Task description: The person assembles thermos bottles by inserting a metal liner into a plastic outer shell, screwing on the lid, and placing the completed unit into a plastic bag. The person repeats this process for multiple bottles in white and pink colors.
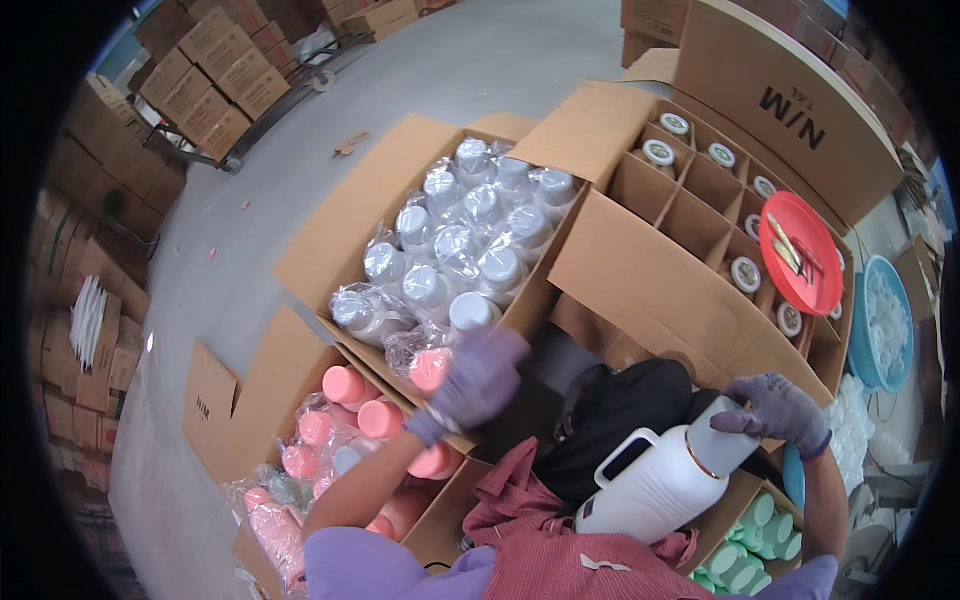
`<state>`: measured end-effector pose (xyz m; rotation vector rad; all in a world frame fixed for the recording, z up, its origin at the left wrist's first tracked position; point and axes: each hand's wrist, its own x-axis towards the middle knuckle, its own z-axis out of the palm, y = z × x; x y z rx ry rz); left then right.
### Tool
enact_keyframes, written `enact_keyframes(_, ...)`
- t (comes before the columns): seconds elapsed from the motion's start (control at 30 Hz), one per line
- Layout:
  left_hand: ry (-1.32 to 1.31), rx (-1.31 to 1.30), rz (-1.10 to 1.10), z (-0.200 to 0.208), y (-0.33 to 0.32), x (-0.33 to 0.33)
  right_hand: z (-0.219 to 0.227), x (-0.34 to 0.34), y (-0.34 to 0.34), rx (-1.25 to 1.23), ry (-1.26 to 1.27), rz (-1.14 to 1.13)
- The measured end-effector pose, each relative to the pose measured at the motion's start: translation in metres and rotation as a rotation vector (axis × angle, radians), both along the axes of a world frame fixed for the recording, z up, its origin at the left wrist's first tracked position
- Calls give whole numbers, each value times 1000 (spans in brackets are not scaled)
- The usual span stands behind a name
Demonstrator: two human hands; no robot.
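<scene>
A white vacuum flask with a side handle and a grey cup lid lies tilted across my lap. My right hand, in a grey-purple work glove, has its fingers round the grey lid. My left hand, gloved alike, is smeared by motion over the near edge of an open carton; its fingers cannot be made out. Just beside it are a pink lid and a grey-lidded flask. Several more grey-lidded flasks stand in that carton, many wrapped in clear plastic.
Pink-lidded flasks fill a carton at the lower left; pale green lids show at the lower right. A divided carton holds several white-topped items. On it rests a red plate with small tools. A blue basin stands at the right.
</scene>
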<state>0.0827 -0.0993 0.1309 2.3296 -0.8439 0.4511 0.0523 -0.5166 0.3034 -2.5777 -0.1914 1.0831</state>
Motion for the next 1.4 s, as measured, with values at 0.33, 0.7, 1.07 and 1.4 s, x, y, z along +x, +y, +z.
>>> enact_keyframes(0.33, 853, 665, 1183, -132, 229, 103, -35, -11, -41, 438, -337, -399)
enact_keyframes(0.7, 308, -1403, 485, -64, 200, 150, -30, 13, -25, 476, -346, -467)
enact_keyframes(1.07, 528, -1116, -607, 190, -17, 124, 16, 134, 132, 1435, -183, -343)
enact_keyframes(1.4, -14, -229, -55, 61, -89, 120, -37, 94, -47, 1729, -734, -1183)
